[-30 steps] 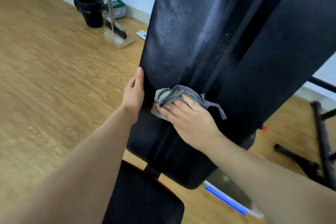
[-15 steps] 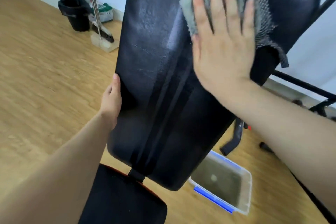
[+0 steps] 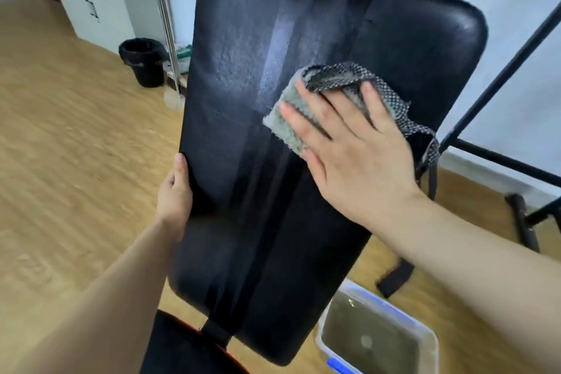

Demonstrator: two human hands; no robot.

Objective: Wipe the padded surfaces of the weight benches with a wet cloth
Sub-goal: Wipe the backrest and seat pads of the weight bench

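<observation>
A black padded backrest of a weight bench stands tilted upright and fills the middle of the head view, with wet streaks down its centre. My right hand presses a grey cloth with a black-and-white mesh layer flat against the pad's right half, fingers straight and spread. My left hand grips the pad's left edge, thumb on the front. The black seat pad shows below the backrest.
A clear plastic tub of murky water with blue clips sits on the wood floor at the lower right. A black bin and a broom stand by the back wall. Black metal frame bars run at the right.
My right hand with the cloth went from low on the pad up to its top, then came back down to mid-height. The view has risen, showing the pad's top edge. The left hand stays on the edge.
</observation>
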